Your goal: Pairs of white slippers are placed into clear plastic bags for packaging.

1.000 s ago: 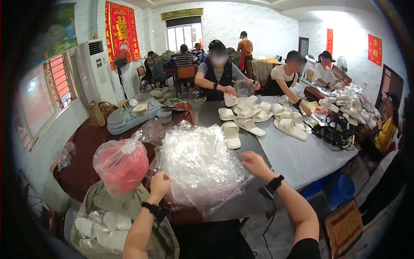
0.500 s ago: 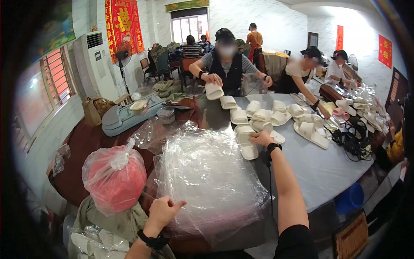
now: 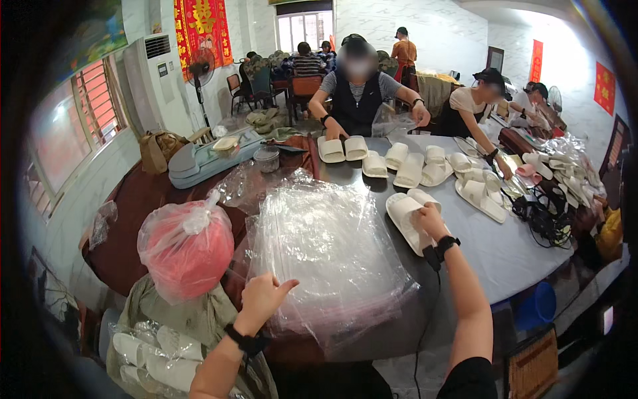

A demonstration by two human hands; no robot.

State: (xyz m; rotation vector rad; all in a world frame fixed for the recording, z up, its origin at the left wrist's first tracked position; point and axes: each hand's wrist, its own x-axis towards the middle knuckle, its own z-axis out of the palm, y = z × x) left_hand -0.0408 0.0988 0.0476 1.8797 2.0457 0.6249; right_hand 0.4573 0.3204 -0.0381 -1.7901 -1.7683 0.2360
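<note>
— Since half a second ago, what has shifted?

— Both hands. Her or his left hand (image 3: pixel 262 297) has risen from the lower edge to the near side of the stack of clear plastic bags (image 3: pixel 325 256), and the right hand (image 3: pixel 428 219) has gone further out onto the white slippers (image 3: pixel 407 214).

— How do the hands stand?

— Left one is loosely open, thumb stretched toward the bags' near edge, touching it or just short (I cannot tell which). Right one is curled closed on the strap of a slipper lying on the grey table (image 3: pixel 512 253).

— And nearby?

— Left of the bags, a tied sack with red contents (image 3: pixel 187 247) sits above a bag of white slippers (image 3: pixel 149 352) at the lower edge. A black cable bundle (image 3: pixel 541 216) lies right of the slippers.

— Further off?

— More slipper pairs (image 3: pixel 412 166) spread across the table; a person in a dark vest (image 3: pixel 359 100) sits at the far side, hands on one pair, another person (image 3: pixel 468 110) beside them.
</note>
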